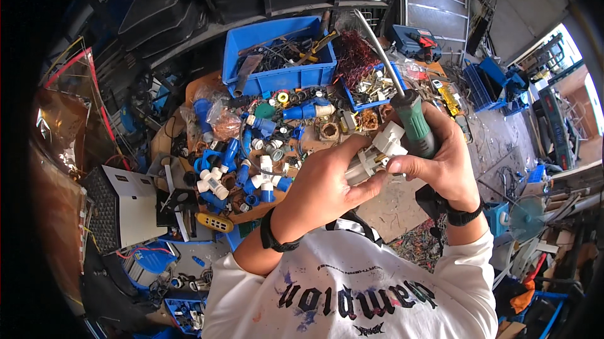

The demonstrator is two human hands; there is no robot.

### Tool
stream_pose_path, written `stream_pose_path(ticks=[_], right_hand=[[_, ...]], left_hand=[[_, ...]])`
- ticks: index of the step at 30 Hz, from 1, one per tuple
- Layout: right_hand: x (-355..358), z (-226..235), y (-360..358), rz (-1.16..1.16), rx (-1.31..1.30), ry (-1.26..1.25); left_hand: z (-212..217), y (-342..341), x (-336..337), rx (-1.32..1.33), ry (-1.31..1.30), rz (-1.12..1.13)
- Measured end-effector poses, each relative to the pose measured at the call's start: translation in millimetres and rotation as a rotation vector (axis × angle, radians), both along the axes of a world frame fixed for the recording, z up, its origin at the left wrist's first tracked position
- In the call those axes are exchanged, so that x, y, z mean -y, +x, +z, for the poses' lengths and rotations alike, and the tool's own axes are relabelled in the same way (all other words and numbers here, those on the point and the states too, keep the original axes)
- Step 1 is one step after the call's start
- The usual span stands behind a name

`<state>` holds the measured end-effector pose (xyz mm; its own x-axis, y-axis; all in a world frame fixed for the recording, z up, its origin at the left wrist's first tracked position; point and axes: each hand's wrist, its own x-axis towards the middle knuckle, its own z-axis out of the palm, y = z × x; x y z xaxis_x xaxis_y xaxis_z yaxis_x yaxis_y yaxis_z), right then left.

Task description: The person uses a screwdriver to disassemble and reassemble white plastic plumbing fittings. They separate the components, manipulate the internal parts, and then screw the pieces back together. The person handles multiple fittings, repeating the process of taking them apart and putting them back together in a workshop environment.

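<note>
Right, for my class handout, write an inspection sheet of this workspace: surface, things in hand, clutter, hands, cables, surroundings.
Surface: brown worktop, crowded toward the left.
Things in hand: white plastic part; green-handled screwdriver, shaft pointing away.
Clutter: blue and white fittings heaped; blue crate of tools beyond.
Hands: left hand grips the white plastic part; right hand holds the screwdriver.
Cables: reddish wire-like tangle beside the crate.
Surroundings: fan at right.
</note>
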<state>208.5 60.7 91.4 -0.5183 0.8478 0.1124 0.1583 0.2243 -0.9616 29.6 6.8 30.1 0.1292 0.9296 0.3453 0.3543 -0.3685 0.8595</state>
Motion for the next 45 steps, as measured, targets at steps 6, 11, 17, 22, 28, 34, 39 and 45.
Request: stream_pose_path(ticks=[6,11,17,22,28,34,39,45], right_hand=[[11.4,11.1,2.8,-0.081,0.237,0.262],[20.9,7.7,1.1,-0.128,0.267,0.300],[25.8,-1.8,-0.2,-0.084,0.266,0.569],[25.3,-1.2,-0.1,-0.054,0.253,0.605],[17.4,18.6,0.7,-0.068,0.320,0.417],[2.4,6.8,-1.3,-0.017,0.226,0.586],[2.1,-6.3,-4.5,-0.090,0.220,0.603],[-9.0,-9.4,-4.5,-0.045,0.217,0.790]], left_hand=[[-1.1,10.9,2.0,-0.176,0.074,0.109],[-6.2,14.5,2.5,-0.182,0.035,0.097],[-8.2,12.8,2.0,-0.148,0.042,0.073],[-10.5,10.5,3.1,-0.123,0.065,0.066],[-6.0,3.9,3.5,-0.003,0.109,-0.045],[-0.9,3.2,4.3,0.159,0.047,-0.106],[-2.4,1.5,1.5,0.026,0.056,0.015],[-3.0,-2.5,1.8,-0.016,0.059,-0.015]])
